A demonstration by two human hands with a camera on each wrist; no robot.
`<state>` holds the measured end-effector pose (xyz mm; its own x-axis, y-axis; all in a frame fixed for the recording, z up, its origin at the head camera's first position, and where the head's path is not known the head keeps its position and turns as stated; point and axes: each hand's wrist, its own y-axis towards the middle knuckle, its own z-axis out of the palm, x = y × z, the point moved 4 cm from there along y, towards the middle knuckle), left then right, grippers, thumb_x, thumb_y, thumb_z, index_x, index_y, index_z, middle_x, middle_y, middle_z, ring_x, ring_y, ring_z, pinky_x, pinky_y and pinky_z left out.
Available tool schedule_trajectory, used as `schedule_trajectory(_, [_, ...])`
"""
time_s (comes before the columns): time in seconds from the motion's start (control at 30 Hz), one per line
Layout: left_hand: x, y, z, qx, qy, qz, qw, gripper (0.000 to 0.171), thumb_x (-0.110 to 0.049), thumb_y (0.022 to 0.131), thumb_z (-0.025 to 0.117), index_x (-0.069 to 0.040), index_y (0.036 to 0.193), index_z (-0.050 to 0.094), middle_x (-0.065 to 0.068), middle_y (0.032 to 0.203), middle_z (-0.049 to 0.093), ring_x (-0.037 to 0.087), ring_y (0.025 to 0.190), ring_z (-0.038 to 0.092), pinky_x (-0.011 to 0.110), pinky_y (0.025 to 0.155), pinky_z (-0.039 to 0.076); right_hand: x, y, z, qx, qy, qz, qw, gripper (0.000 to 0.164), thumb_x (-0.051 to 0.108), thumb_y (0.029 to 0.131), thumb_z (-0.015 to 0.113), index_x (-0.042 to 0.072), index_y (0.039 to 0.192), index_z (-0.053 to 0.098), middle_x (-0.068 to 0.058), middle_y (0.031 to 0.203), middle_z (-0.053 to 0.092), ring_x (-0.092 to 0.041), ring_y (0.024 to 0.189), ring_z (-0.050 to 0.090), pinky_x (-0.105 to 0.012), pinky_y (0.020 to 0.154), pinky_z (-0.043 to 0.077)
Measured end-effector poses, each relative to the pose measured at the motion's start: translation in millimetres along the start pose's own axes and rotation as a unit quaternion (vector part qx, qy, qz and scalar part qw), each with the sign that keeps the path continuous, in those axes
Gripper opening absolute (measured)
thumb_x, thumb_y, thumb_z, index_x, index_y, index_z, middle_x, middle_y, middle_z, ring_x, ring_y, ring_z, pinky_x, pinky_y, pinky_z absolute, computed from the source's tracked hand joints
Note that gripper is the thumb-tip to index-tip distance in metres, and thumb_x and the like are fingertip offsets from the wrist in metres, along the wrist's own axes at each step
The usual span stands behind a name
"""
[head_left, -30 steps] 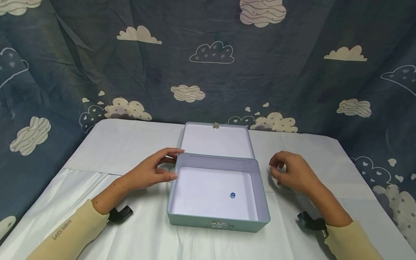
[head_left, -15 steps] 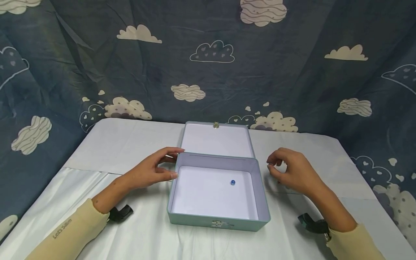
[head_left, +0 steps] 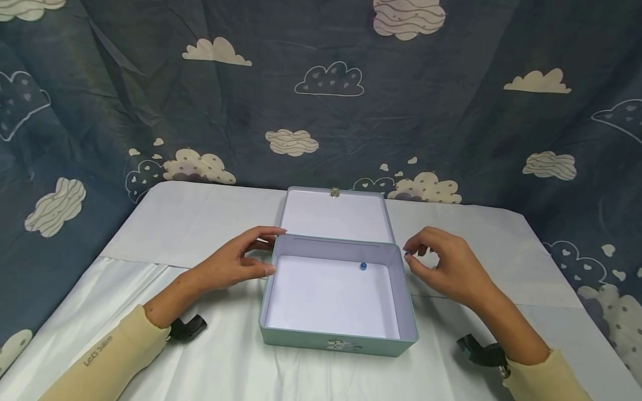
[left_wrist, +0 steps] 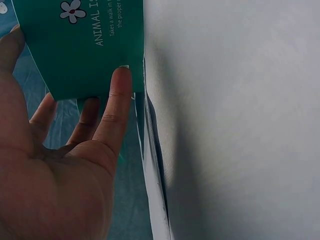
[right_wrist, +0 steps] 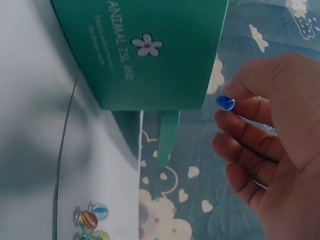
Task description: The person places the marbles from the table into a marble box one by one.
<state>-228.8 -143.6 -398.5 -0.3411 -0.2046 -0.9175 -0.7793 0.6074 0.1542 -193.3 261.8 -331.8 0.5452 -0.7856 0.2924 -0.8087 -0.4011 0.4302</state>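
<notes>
A green metal box [head_left: 296, 340] stands with its lid [head_left: 336, 214] swung back, its pale interior facing up. Inside, a blue marble [head_left: 363, 266] lies close to the back wall. My left hand [head_left: 233, 262] rests against the box's left side; in the left wrist view its fairly straight fingertips touch the green side panel [left_wrist: 85, 55]. Between thumb and index finger, my right hand [head_left: 446, 264] pinches another blue marble [right_wrist: 225, 103], just outside the box's right wall and roughly at rim height.
Several coloured glass marbles [right_wrist: 87, 220] lie on the white cloth [right_wrist: 30, 165] to the right of the box, hidden behind the right hand in the head view. A dark cloud-patterned curtain [head_left: 241, 111] hangs behind the table.
The marble inside the box has rolled away from me to the back wall. My right hand has moved left, nearer the right wall, with its marble. The left hand keeps its place.
</notes>
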Motion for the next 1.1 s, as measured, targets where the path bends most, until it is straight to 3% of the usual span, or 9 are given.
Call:
schedule_trajectory(0.27, [0.6, -1.1, -0.7, -0.001, -0.002, 0.001, 1.0, 0.069, -0.015, 0.098, 0.079, -0.025, 0.158, 0.047, 0.008, 0.154, 0.052, 0.033, 0.138, 0.054, 0.037, 0.097, 0.06, 5.9, 1.2, 6.6, 0.009, 0.023, -0.018, 1.0, 0.029, 0.0, 0.085, 0.085, 0.019, 0.103, 0.074, 0.01, 0.1, 0.071, -0.011, 0.088, 0.06, -0.031, 0.068, 0.058])
schedule_trajectory(0.6, [3.2, -0.8, -0.7, 0.0, -0.002, 0.005, 1.0, 0.069, -0.015, 0.098, 0.079, -0.026, 0.158, 0.047, 0.008, 0.154, 0.052, 0.033, 0.138, 0.054, 0.037, 0.098, 0.06, 6.5, 0.7, 14.9, 0.009, 0.031, -0.008, 0.999, 0.026, 0.002, 0.087, 0.084, 0.016, 0.107, 0.075, 0.009, 0.105, 0.069, -0.012, 0.089, 0.061, -0.037, 0.07, 0.061])
schedule_trajectory(0.9, [2.0, 0.5, 0.7, 0.003, 0.0, 0.006, 1.0, 0.069, -0.016, 0.098, 0.079, -0.026, 0.158, 0.047, 0.009, 0.154, 0.052, 0.034, 0.138, 0.054, 0.036, 0.099, 0.059, 4.7, -0.1, 16.0, -0.005, 0.029, -0.006, 1.0, 0.024, 0.002, 0.088, 0.084, 0.015, 0.107, 0.075, 0.008, 0.106, 0.069, -0.011, 0.088, 0.06, -0.027, 0.07, 0.058])
schedule_trajectory(1.1, [0.9, 1.0, 0.4, 0.002, 0.004, 0.004, 1.0, 0.069, -0.016, 0.098, 0.08, -0.027, 0.158, 0.047, 0.007, 0.153, 0.053, 0.032, 0.138, 0.054, 0.036, 0.1, 0.059, -1.4, -0.8, 13.2, -0.016, 0.025, -0.008, 1.0, 0.024, 0.0, 0.088, 0.081, 0.015, 0.106, 0.075, 0.006, 0.105, 0.069, -0.012, 0.086, 0.06, -0.03, 0.069, 0.059])
